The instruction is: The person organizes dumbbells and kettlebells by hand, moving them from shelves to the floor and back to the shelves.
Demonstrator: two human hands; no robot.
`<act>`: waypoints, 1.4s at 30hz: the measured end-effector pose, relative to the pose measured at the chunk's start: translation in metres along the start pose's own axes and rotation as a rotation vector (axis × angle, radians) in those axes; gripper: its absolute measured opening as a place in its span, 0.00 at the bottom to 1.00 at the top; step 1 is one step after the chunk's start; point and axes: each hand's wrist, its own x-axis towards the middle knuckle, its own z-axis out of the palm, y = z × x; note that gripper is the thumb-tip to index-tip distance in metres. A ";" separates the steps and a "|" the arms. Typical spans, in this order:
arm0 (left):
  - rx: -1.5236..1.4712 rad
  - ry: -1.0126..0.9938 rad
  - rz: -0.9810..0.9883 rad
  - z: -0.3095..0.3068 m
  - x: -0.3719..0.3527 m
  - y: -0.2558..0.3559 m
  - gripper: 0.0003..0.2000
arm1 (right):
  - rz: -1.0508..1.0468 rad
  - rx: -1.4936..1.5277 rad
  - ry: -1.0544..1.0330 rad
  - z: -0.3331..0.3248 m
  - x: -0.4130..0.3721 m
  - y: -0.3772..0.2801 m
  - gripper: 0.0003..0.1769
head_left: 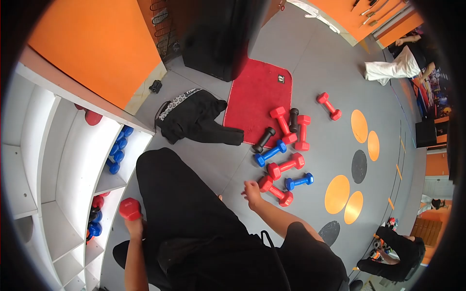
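My left hand point(134, 226) is wrapped round a red dumbbell point(130, 209) beside the white shelf unit, left of my knee. Over the floor, my right hand point(251, 192) has its fingers curled; whether anything is in them cannot be made out. Close to its right lies a red dumbbell point(275, 191), apart from the hand. Around it on the floor are several more red dumbbells point(286, 166), blue dumbbells point(299, 182) and black dumbbells point(264, 139). One red dumbbell point(329, 106) lies farther off. Blue dumbbells point(118, 149) stand in a shelf compartment.
White shelves point(60, 228) rise at the left. A red mat point(257, 97) and black clothing point(196, 119) lie ahead, near a black cabinet point(213, 43). Orange and black discs point(337, 194) mark the floor. Another person point(398, 252) crouches at lower right; one more holds a white bag point(395, 67).
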 end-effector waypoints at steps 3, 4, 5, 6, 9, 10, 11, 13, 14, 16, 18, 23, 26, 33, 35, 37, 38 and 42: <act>-0.192 0.402 0.367 -0.011 -0.001 0.020 0.07 | -0.639 -0.148 -0.282 0.037 -0.062 -0.070 0.15; -0.201 0.210 0.126 -0.035 -0.011 0.049 0.14 | -0.793 -0.233 -0.350 0.049 -0.093 -0.098 0.17; -0.273 0.145 0.137 -0.047 -0.017 0.072 0.13 | -0.846 -0.294 -0.482 0.059 -0.121 -0.124 0.21; -0.380 0.042 0.149 -0.062 -0.034 0.113 0.13 | -0.896 -0.353 -0.616 0.070 -0.149 -0.147 0.25; -0.597 -0.120 0.190 -0.080 -0.105 0.238 0.06 | -0.929 -0.619 -0.951 0.108 -0.221 -0.190 0.45; -0.612 -0.187 0.195 -0.083 -0.123 0.264 0.06 | -0.908 -0.546 -1.079 0.124 -0.243 -0.197 0.56; -0.625 -0.257 0.205 -0.086 -0.137 0.286 0.07 | -0.938 -0.485 -1.180 0.139 -0.259 -0.200 0.63; -0.733 -0.526 0.250 -0.087 -0.157 0.314 0.19 | -0.908 -0.173 -1.389 0.162 -0.289 -0.202 0.56; -0.742 -0.577 0.332 -0.087 -0.168 0.322 0.26 | -0.753 -0.281 -1.371 0.161 -0.301 -0.215 0.49; -0.159 -0.462 0.713 -0.095 -0.189 0.348 0.40 | -0.701 -0.340 -1.254 0.153 -0.285 -0.226 0.29; 0.441 -0.281 1.005 -0.101 -0.199 0.355 0.42 | -0.884 -0.386 -1.046 0.123 -0.265 -0.233 0.24; 0.149 -0.548 0.557 -0.141 -0.132 0.270 0.31 | -0.878 -0.580 -0.313 0.020 -0.153 -0.229 0.17; -0.064 -0.298 0.344 -0.140 -0.077 0.143 0.22 | -0.914 -0.849 0.119 -0.047 -0.071 -0.210 0.25; 0.167 -0.264 -0.008 -0.223 -0.056 -0.096 0.20 | -0.596 -1.302 0.441 -0.131 0.076 -0.136 0.29; 0.309 -0.229 -0.157 -0.272 -0.060 -0.111 0.17 | -0.525 -1.343 0.457 -0.131 0.094 -0.125 0.30; 0.336 -0.142 -0.158 -0.293 -0.070 -0.092 0.17 | -0.492 -1.384 0.526 -0.127 0.094 -0.113 0.27; 0.301 -0.106 -0.204 -0.308 -0.069 -0.098 0.16 | -0.554 -1.366 0.573 -0.124 0.095 -0.109 0.25; 0.438 -0.150 -0.134 -0.326 -0.065 -0.103 0.14 | -0.481 -1.389 0.469 -0.132 0.100 -0.110 0.36</act>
